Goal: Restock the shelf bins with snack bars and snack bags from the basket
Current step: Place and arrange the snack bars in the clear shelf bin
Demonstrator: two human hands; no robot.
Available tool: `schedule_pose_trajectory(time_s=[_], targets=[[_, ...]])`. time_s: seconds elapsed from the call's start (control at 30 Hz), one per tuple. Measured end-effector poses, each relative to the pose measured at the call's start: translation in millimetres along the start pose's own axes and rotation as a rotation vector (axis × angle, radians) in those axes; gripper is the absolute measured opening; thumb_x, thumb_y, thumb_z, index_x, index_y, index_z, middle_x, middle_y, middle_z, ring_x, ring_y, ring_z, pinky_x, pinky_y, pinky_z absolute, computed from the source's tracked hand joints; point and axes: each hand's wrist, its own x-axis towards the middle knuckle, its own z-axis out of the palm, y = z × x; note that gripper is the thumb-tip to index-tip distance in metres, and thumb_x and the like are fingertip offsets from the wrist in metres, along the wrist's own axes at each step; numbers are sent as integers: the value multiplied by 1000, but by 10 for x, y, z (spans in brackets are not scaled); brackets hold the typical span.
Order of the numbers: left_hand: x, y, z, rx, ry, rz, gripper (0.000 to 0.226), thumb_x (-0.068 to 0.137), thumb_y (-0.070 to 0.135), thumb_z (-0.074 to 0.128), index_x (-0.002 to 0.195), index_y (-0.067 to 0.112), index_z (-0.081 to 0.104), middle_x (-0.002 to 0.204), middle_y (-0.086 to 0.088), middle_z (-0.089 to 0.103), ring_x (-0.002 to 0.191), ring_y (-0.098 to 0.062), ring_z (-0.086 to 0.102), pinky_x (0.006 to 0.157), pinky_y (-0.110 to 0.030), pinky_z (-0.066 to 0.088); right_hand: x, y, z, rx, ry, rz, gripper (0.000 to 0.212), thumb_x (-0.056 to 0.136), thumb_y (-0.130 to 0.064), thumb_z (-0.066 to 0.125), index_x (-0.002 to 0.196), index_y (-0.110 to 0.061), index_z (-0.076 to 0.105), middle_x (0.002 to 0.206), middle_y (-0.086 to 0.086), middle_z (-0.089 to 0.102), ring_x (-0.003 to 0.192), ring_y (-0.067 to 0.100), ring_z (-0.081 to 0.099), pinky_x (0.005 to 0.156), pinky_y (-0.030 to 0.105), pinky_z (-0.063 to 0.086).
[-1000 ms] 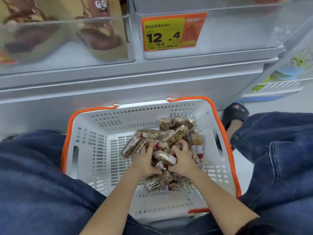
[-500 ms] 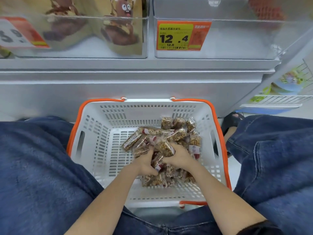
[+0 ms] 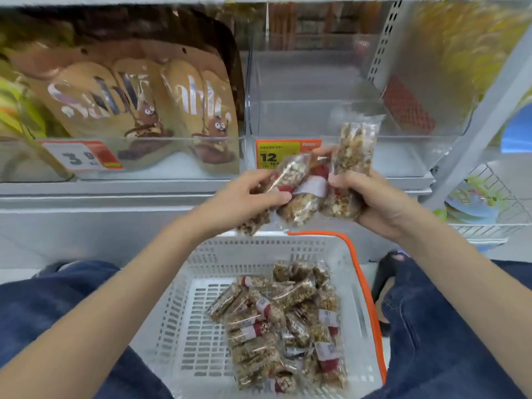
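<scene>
Grey metal shelf unit (image 3: 121,208) is standing in front of me, its clear plastic bins along the top. Left bin is holding big tan snack bags with brown cartoon faces (image 3: 138,108); the clear bin on the right (image 3: 331,110) is sitting above an orange-and-yellow price tag (image 3: 276,154). White slotted plastic basket with orange rim (image 3: 178,326) is sitting between my jean-clad knees (image 3: 43,326), a heap of clear-wrapped nut-and-grain snack bars with red-white labels (image 3: 282,326) lying toward its right side. Above the basket, in front of the price tag, I'm holding a handful of the same bars (image 3: 313,185) between both hands. My left hand (image 3: 244,197) is curling round the left bars, thumb pressing on top. My right hand (image 3: 374,203) is clamping the right bars, one sticking upright.
</scene>
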Motion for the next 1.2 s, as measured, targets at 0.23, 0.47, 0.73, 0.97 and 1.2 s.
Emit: schedule_pose_trajectory(time_s=[0.23, 0.47, 0.73, 0.97, 1.2], targets=[[921, 806, -174, -450, 164, -134, 20, 92, 15, 40, 91, 9, 58, 79, -11, 62, 73, -26, 60, 65, -33, 51, 389, -717, -332, 183, 156, -189, 32, 87, 1, 54, 104, -24, 63, 98, 7, 65, 86, 19, 66, 83, 41, 56], [1810, 978, -426, 72, 61, -268, 79, 72, 65, 65, 131, 14, 50, 133, 2, 51, 119, -20, 51, 102, -34, 39, 1206, -863, -714, -64, 206, -9, 31, 83, -7, 62, 113, -12, 58, 96, 9, 70, 88, 21, 65, 93, 42, 49], [2588, 536, -239, 517, -168, -332, 81, 59, 37, 86, 127, 14, 49, 123, 5, 55, 107, -14, 53, 94, -29, 46, 1867, -722, -1027, -224, 55, 316, 8, 87, -4, 56, 89, -6, 63, 74, 10, 68, 67, 20, 64, 77, 35, 54], [2842, 273, -452, 831, 50, -128, 82, 66, 15, 77, 134, 21, 31, 117, -7, 56, 92, -26, 55, 68, -31, 48, 2134, -637, -1360, -699, 407, 221, 51, 84, -26, 71, 120, -22, 34, 100, 8, 55, 70, 25, 62, 52, 31, 55], [2959, 194, -644, 1334, 93, -82, 65, 92, 54, 43, 147, 28, 20, 150, -19, 17, 138, -39, 12, 109, -50, 21, 2060, -630, -1393, -960, 328, 222, 40, 87, -36, 66, 125, -28, 54, 119, 4, 61, 90, 20, 60, 61, 24, 51]])
